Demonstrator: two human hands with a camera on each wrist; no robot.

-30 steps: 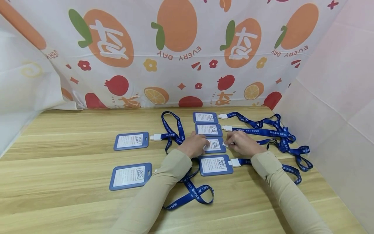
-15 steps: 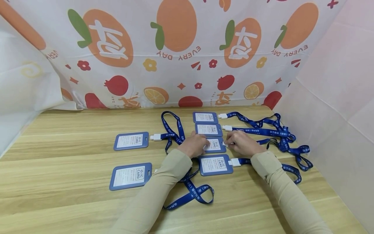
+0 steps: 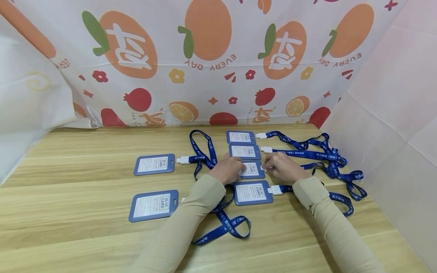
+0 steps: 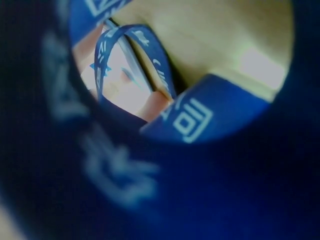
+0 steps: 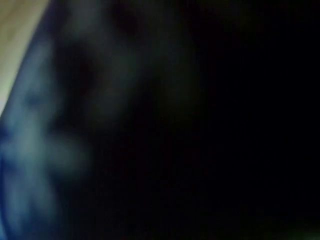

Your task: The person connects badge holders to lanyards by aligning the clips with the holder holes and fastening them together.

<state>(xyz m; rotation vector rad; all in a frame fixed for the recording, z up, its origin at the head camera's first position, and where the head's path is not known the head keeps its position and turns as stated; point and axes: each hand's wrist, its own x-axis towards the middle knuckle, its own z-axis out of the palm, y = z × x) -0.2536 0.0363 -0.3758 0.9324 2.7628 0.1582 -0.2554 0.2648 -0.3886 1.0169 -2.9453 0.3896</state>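
Observation:
In the head view, my left hand [image 3: 228,169] holds the left part of a blue ID badge holder [image 3: 252,169], third in a column of such holders. Its fingertips also show at the card's edges in the left wrist view, through a loop of blue lanyard [image 4: 207,112]. At the slot end, my right hand [image 3: 285,167] pinches the white lanyard clip [image 3: 262,168], mostly hidden by the fingers. That clip's blue lanyard [image 3: 308,165] runs out to the right behind the hand. The right wrist view is nearly filled by dark, blurred lanyard [image 5: 30,150].
Two badge holders [image 3: 243,137] [image 3: 245,151] lie beyond the held one, another [image 3: 253,192] nearer. Two more [image 3: 154,164] [image 3: 153,205] lie at left. Tangled lanyards [image 3: 332,157] spread at right, and a crossed lanyard [image 3: 227,223] lies by my left forearm. A printed cloth [image 3: 211,91] stands behind the wooden table [image 3: 85,246].

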